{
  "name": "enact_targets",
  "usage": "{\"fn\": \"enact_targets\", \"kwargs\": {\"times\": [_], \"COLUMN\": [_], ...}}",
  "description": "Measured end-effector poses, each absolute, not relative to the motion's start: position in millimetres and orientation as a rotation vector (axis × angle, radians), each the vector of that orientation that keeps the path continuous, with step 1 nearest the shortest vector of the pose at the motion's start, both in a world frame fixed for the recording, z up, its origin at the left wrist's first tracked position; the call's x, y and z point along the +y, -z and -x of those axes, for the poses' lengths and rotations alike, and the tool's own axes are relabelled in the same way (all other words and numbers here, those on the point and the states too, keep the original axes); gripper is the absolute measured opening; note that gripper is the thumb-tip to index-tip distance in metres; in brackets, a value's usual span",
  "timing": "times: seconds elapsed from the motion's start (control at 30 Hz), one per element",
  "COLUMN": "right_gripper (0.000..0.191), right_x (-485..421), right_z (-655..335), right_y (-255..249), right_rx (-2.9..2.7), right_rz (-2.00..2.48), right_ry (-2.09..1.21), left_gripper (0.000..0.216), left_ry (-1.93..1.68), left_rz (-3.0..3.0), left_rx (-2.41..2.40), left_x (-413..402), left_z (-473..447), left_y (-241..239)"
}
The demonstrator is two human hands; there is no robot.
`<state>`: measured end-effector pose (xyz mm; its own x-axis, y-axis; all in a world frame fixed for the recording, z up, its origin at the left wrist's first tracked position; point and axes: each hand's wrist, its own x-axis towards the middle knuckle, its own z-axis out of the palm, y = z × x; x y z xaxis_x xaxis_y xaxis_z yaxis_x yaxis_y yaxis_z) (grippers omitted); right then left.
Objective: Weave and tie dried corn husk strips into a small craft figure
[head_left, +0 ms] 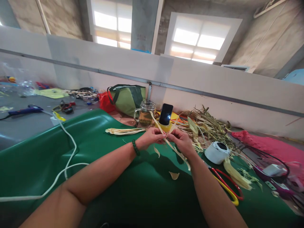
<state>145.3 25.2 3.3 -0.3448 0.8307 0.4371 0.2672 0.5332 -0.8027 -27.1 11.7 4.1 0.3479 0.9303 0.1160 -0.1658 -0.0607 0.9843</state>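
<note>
My left hand [153, 137] and my right hand [182, 141] meet fingertip to fingertip over the green mat [147, 193]. Both pinch pale strips of dried corn husk [174, 148]; the strips cross at the fingers, with ends sticking up and one long end hanging down to the right. A green bead bracelet [135, 147] circles the left wrist. Under the hands lie two small husk scraps, one of them a curled piece [174, 175]. A bundle of husk strips [124, 131] rests left of my left hand. Exactly how the strips join is hidden by the fingers.
Behind the hands stand a glass mug [145, 114] of amber drink and a phone [166, 114] propped on a tape roll [163, 126]. At right are a white thread spool [217, 152], red-and-yellow-handled scissors [229, 186] and dried husks [209, 123]. A white cable [72, 139] crosses the mat's left side.
</note>
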Motion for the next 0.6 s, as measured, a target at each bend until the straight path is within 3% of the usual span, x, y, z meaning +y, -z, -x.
{"fn": "enact_targets", "kwargs": {"times": [0.3,0.5,0.6], "right_gripper": [0.039,0.033,0.032], "right_x": [22.6,19.8,20.4], "right_z": [-134.6,-138.2,-141.4], "right_y": [2.1,-3.2,-4.2], "right_rx": [-1.798,-1.734,-1.768], "right_rz": [0.984,0.887,0.885], "right_ry": [-0.68,-0.999,-0.932], "left_gripper": [0.008,0.021,0.029], "left_ry": [-1.184,-1.107,-1.043], "left_rz": [-1.433,-1.309,-1.289], "left_rx": [0.874,0.778,0.726], "left_x": [10.5,8.8,7.1], "left_z": [23.0,26.7,26.5], "left_y": [-5.6,-8.2,-9.6]}}
